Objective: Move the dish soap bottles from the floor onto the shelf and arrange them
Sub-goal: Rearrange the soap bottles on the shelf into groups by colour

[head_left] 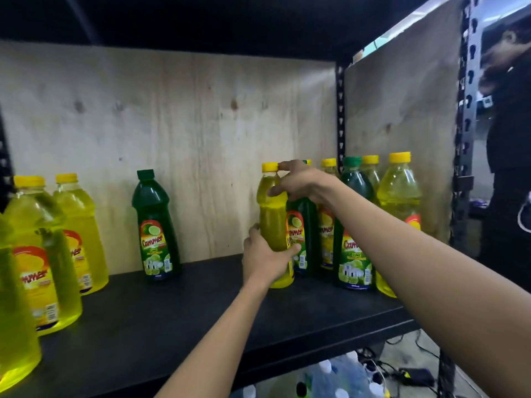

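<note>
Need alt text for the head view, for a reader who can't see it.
Both hands grip a yellow soap bottle standing on the dark shelf: left hand low on its body, right hand near its neck. Yellow and green bottles cluster just right of it; a lone green bottle stands mid-shelf.

Setting: stockroom or shop storage bay. Evidence: black slotted-steel rack upright point(463, 139) with a dark shelf board point(172, 311); bare plywood backing panel point(186, 153); many identical labelled dish soap bottles point(156, 225), yellow and green; water bottles point(339, 374) and cables point(402, 369) on the floor below.
</note>
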The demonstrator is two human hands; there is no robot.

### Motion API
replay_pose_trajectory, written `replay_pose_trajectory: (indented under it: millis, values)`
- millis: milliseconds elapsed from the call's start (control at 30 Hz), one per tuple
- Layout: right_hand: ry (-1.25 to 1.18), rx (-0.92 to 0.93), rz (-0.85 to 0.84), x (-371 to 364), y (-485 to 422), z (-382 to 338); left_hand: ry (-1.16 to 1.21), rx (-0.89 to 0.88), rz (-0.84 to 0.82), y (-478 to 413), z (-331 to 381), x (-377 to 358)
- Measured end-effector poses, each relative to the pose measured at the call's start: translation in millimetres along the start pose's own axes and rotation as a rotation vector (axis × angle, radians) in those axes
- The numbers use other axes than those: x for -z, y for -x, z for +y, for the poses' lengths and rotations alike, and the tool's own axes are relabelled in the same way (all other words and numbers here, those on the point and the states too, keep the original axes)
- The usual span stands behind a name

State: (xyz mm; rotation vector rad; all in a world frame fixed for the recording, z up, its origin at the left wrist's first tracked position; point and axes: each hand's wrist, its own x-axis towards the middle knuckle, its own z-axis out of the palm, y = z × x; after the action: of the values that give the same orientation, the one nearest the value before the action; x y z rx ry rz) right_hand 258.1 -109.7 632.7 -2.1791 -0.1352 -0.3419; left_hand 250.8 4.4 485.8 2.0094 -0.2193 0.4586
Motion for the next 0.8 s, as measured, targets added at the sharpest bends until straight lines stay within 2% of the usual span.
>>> replay_pose_trajectory:
  millis: [133,233,333,400,467,533,633,800]
  values:
    - [0.013,0.06,0.018,-6,-1,3,-0.052,-0.049,0.11,6,-8,-2]
    - [0.045,0.14,0.086,-7,2,10,0.106,-0.051,-0.112,3,-17,20]
    - [0.026,0.128,-0.057,-3,6,15,0.213,-0.025,-0.379,-5,-20,47]
    - [0.011,0.141,-0.111,-3,8,16,0.243,-0.009,-0.448,-6,-19,57]
    - [-0.069,0.166,-0.087,-8,11,16,0.252,0.005,-0.41,1,-19,54]
    - [-0.15,0.151,-0.041,-14,13,15,0.212,0.011,-0.276,16,-20,40]
    - [-0.225,0.136,0.012,-26,7,14,-0.003,-0.039,-0.079,25,-26,21]
    - [-0.309,0.135,0.087,-63,-26,14,-0.168,-0.033,-0.025,-19,-51,45]
